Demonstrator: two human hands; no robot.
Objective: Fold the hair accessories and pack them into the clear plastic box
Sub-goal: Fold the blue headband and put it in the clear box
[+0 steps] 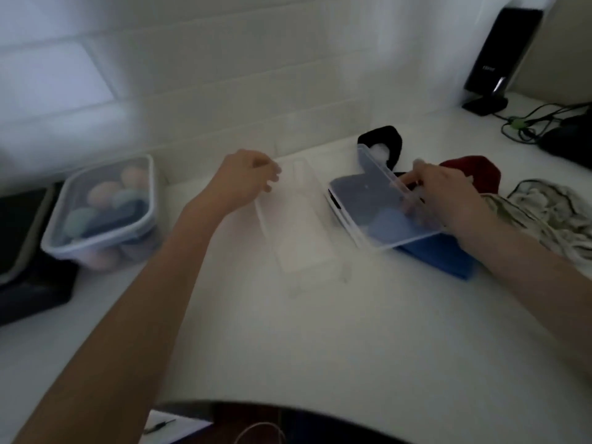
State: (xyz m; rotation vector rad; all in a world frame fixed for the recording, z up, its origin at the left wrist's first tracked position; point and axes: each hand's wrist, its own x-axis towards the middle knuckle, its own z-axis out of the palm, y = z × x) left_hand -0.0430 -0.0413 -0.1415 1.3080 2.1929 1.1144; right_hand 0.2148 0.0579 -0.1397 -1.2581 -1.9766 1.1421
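The clear plastic box (298, 225) stands open on the white table, empty as far as the blur shows. My left hand (246, 177) has its fingers curled over the box's far left corner. My right hand (448, 197) pinches the right edge of the clear lid (378, 187), which is tilted up to the right of the box. Through the lid a dark blue accessory (355, 193) shows. Around it lie a black accessory (381, 136), a red one (474, 171), a bright blue one (442, 257) and a grey patterned one (551, 213).
A closed plastic tub (105, 209) of pastel round items sits at the left, next to a dark flat object (28, 251). A black speaker (499, 59) and cables (531, 123) occupy the back right corner. A tiled wall runs behind the table.
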